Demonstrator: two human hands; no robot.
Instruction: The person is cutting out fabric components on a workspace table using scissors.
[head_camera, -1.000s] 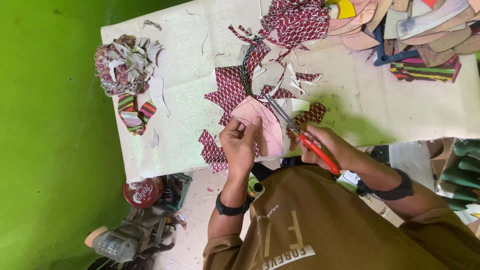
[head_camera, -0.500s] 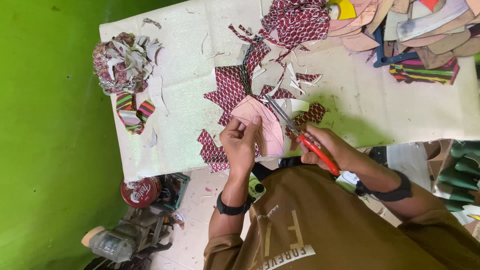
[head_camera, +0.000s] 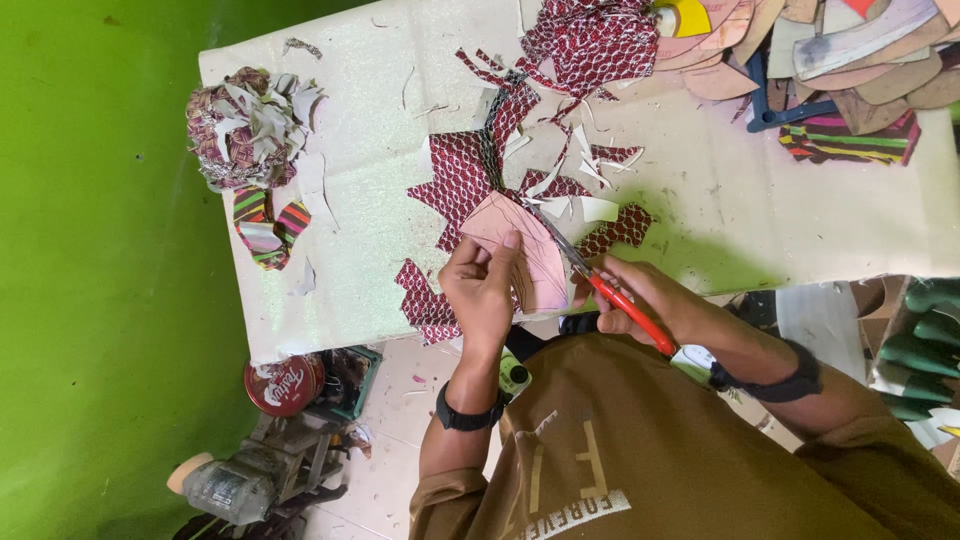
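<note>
The left hand stays pinched on the pale pink, curved stiff pattern piece backed with red patterned fabric, held just above the table edge. The right hand, closed round the red-handled scissors, has barely advanced its cut since a second ago. Beyond lie white trimmed scraps on the white worktable; a striped offcut heap sits well apart.

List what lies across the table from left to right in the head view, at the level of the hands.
Pile of fabric scraps → striped scrap → left hand holding the pink cut-out piece → red-handled scissors → right hand.
</note>
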